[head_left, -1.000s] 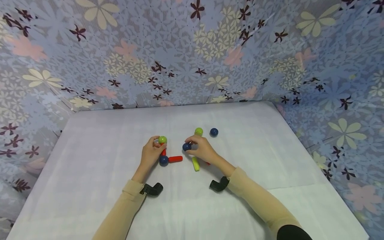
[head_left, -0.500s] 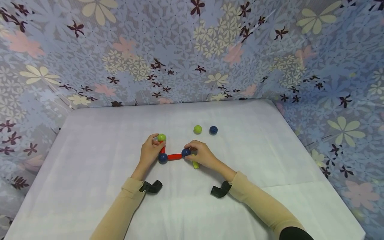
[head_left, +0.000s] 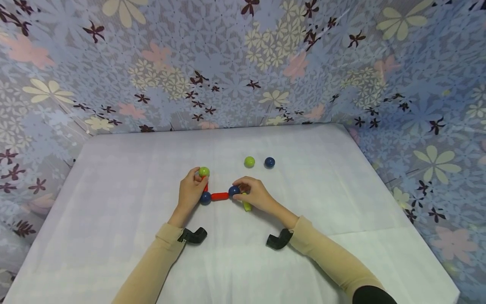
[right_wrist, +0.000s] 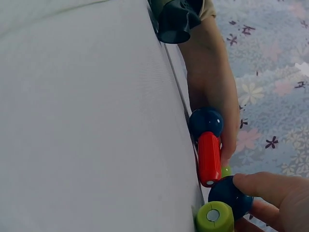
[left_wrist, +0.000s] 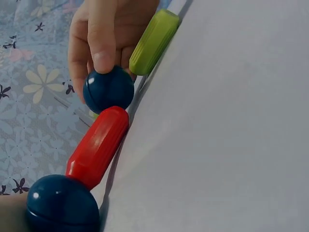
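Centrally on the white table [head_left: 114,177], both hands work on one assembly of balls and rods. Left hand [head_left: 191,192] pinches the green ball [head_left: 203,172] between thumb and forefinger; below it a short red rod [head_left: 206,187], mostly hidden by the fingers, runs down to a blue ball [head_left: 205,198]. From that ball a horizontal red rod [head_left: 220,196] extends to a second blue ball [head_left: 233,191], with both ends touching. Right hand [head_left: 255,195] has its fingers curled on this second ball, fingertip [left_wrist: 102,58] pressing its top. A green rod [head_left: 247,206] lies partly under the right hand, just beside the same ball. Farther back, a loose green ball [head_left: 249,161] and a loose blue ball [head_left: 269,162] sit near each other, apart from the assembly. Flowered cloth walls [head_left: 243,63] bound the table's far and side edges, well apart from the assembly.
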`<state>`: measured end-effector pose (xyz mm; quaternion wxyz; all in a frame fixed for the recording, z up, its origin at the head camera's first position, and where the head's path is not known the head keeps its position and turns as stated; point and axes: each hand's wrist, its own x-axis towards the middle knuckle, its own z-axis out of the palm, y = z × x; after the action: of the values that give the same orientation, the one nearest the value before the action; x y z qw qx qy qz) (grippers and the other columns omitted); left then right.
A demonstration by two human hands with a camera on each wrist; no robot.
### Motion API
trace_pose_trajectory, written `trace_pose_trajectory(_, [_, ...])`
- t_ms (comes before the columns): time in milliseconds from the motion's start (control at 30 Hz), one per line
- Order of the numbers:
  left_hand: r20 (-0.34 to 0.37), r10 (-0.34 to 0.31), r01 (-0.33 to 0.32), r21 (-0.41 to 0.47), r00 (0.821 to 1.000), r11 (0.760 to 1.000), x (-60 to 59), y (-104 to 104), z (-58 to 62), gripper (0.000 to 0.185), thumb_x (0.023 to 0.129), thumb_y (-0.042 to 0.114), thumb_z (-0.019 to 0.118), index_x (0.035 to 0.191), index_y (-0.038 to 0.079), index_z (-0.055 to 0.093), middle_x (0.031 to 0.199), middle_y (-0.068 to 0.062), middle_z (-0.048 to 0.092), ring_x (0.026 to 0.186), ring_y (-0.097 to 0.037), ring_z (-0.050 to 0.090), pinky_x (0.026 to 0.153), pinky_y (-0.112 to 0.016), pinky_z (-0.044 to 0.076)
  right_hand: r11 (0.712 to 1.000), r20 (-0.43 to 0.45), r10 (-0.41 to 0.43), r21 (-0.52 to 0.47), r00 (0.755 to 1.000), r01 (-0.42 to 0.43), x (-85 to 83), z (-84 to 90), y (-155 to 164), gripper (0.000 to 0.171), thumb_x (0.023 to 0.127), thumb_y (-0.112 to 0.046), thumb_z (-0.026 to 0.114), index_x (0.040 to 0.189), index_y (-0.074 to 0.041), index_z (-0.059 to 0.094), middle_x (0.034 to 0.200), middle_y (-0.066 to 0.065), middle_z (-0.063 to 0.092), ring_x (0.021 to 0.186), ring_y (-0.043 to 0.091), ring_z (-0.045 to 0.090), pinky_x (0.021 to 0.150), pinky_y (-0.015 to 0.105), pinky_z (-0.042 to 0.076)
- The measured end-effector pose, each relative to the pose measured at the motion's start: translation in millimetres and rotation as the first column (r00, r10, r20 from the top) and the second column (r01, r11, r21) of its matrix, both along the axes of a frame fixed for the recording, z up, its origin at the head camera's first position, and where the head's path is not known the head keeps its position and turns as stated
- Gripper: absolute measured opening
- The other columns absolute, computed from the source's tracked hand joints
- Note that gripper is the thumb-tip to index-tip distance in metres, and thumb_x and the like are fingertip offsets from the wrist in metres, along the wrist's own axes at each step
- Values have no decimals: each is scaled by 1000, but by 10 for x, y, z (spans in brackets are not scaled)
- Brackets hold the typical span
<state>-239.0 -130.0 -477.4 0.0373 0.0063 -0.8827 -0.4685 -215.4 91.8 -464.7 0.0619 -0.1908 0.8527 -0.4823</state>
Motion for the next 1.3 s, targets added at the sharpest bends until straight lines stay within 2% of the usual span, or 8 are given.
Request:
trace_pose_trajectory(167, [-95,-22,5,-175,995,984,28,16,72,49,85,25,58,125,0,48,86,-12,57,69,-20,53,59,-26,41,1000,-4,1,7,1000,-1,-6,-1,6,35,73,-14,73,106,-5,62,100,10,63,87,21,59,78,34,50])
trace_pose_trajectory(267, [-214,-58,-4,-281,975,960,62,27,149,39,84,27,60,115,4,58,93,-13,54,79,-24,51,64,-33,43,999,-7,-5,33,1000,5,-16,-14,4,34,73,-14,73,105,-8,62,98,7,63,85,17,58,76,26,50])
trace_pose_trajectory(400, [-326,-272,145,-365,905,920,127,40,229,21,80,30,65,89,11,68,100,-10,54,93,-26,50,77,-41,43,999,-21,11,43,1000,-10,-27,-32,0,33,73,-14,73,104,-8,62,97,5,63,84,14,58,74,22,49])
trace_pose_trajectory(500, [-297,-458,308,-436,838,845,180,38,225,20,75,35,69,82,16,69,101,-6,56,99,-23,50,89,-44,39,999,-25,22,36,999,-21,-31,-29,-1,33,74,-13,72,104,-8,62,98,6,63,84,15,58,75,24,50])
trace_pose_trajectory(600, [-267,-526,364,-476,808,800,216,27,187,23,70,37,74,83,17,70,101,-4,56,102,-22,49,97,-45,34,999,-13,21,25,1000,-20,-32,-15,2,34,74,-13,72,105,-7,62,99,7,63,86,17,58,77,30,50])
trace_pose_trajectory(833, [-284,-522,322,-530,804,784,227,-3,126,24,68,31,77,86,15,71,90,0,59,96,-21,50,99,-42,33,1000,20,17,14,1000,-17,-23,-5,0,37,73,-11,72,107,-2,61,101,13,62,89,26,59,80,42,49])
trace_pose_trajectory(933, [-270,-527,331,-532,806,779,225,-11,121,21,71,30,74,86,15,71,86,1,61,93,-19,51,100,-42,32,1000,23,17,20,1000,-17,32,117,-29,36,74,-5,71,107,3,60,101,17,62,89,30,58,80,45,49])
trace_pose_trajectory(1300, [-251,-527,386,-448,812,807,220,-19,89,22,75,30,71,90,14,67,89,0,64,96,-19,54,102,-42,32,1000,12,15,13,1000,-16,-27,-11,19,35,73,-13,73,106,-6,62,101,9,62,89,21,59,80,37,50])
